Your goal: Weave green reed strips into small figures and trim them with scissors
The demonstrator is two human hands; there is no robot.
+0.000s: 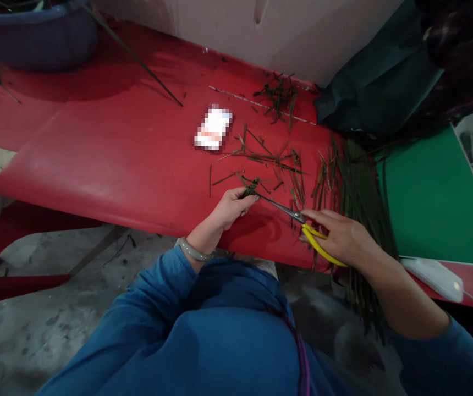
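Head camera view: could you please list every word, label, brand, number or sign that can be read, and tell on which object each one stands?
No text can be read in this view.
Bright screen on the table: pixelated, so any writing on it is unreadable.
Yellow-handled scissors: no readable marking.
White device at the right: too blurred to tell whether it bears a label.

There are two hands [229, 209], one yellow-handled tool [299, 216], one bangle [195, 252], one basin [47, 41] and one green board [438, 203].

Scissors [303, 221] yellow-handled (blades [285, 209] grey); leaf strips [364, 201] dark green; tabletop [116, 137] red; sleeves [162, 289] blue.
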